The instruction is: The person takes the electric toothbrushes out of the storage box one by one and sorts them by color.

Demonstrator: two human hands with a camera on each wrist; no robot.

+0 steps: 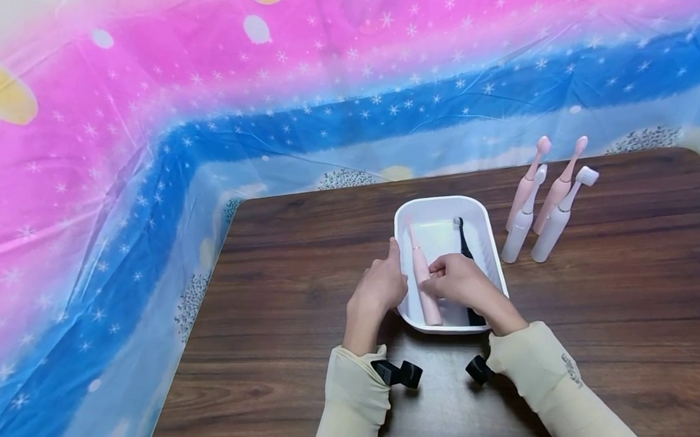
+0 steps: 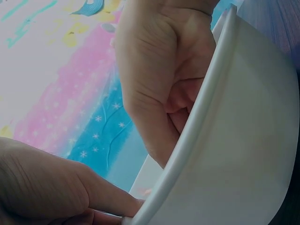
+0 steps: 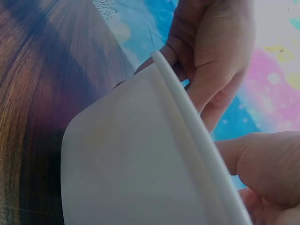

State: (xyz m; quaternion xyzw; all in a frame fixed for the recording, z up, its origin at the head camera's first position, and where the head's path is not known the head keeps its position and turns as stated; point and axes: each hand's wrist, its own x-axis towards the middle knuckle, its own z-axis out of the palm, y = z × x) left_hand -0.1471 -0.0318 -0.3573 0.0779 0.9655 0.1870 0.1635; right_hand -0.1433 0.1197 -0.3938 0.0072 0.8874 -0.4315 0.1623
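Note:
A white plastic box (image 1: 443, 210) sits on the wooden table with a pink electric toothbrush (image 1: 431, 312) and a black toothbrush (image 1: 464, 238) lying inside it. My left hand (image 1: 380, 285) grips the box's left wall, thumb over the rim and index finger along the outside; the right wrist view also shows this left hand (image 3: 218, 51) at the rim. Reaching into the box, my right hand (image 1: 463, 283) pinches the pink toothbrush's handle between thumb and fingers. The box wall hides these fingertips in the left wrist view. Part of the black handle is behind my right hand.
Right of the box stand two pink electric toothbrushes (image 1: 521, 199) and two white ones (image 1: 552, 232), upright and close together. The table's back edge meets a pink and blue patterned cloth (image 1: 331, 102). Small black cameras (image 1: 411, 375) are worn at both wrists.

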